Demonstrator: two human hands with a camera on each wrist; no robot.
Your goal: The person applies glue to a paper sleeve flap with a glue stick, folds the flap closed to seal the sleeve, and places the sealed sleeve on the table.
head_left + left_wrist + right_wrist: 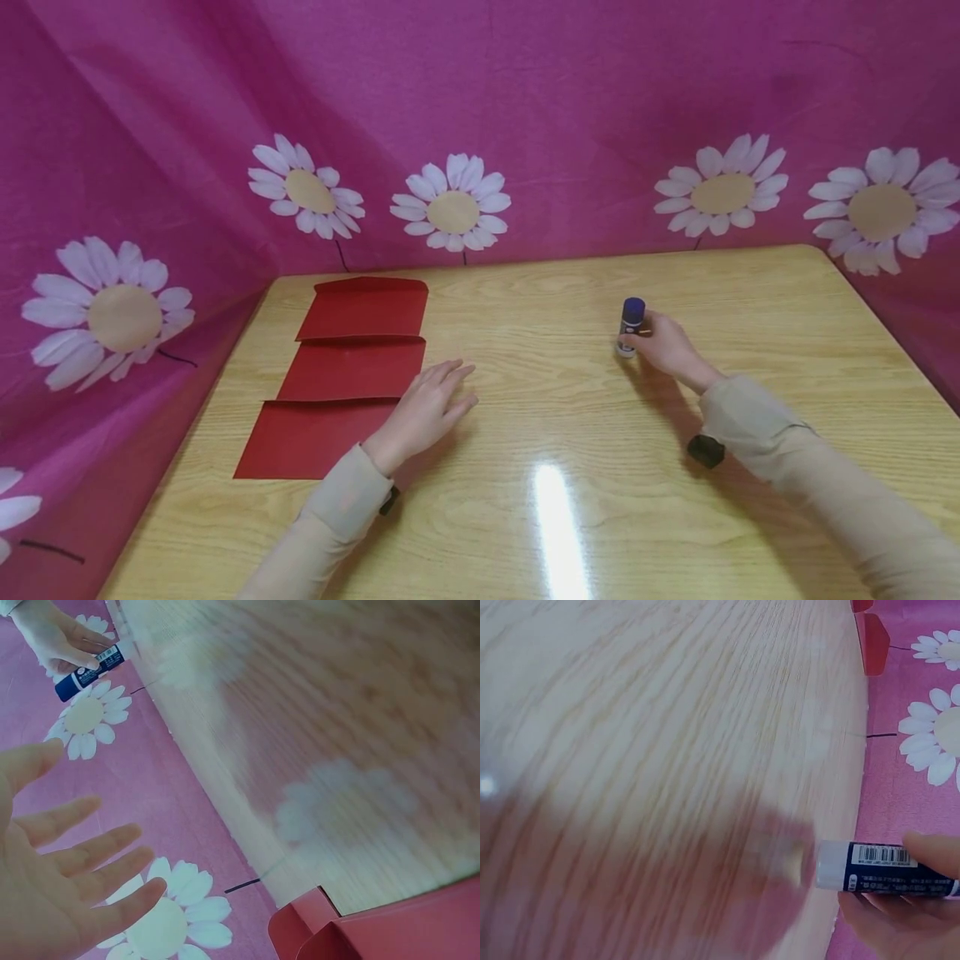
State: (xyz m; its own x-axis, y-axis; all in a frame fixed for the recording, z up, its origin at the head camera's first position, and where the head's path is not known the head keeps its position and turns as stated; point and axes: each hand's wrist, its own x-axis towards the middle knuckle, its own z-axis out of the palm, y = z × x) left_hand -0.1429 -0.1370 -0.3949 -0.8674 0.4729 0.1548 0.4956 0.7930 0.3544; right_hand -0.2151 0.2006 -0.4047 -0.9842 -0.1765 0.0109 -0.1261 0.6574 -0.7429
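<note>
In the head view, my right hand (670,344) grips a glue stick (632,321) with a dark blue cap and a white base. The glue stick stands upright, cap up, at or just over the table; contact with the wood is hard to tell. A barcode shows on its label in the right wrist view, where the thumb and fingers of the right hand (900,915) hold it from both sides. My left hand (423,408) hovers with fingers spread beside the red envelopes (360,368), holding nothing. Three envelopes lie in an overlapping column, and the left forearm covers part of the nearest.
The wood-grain table (525,350) reaches back to a magenta cloth (570,100) printed with white daisies, which also hangs along the sides. A bright light reflection (558,529) lies on the near part of the tabletop. Dark wrist cameras (706,451) sit under the sleeves.
</note>
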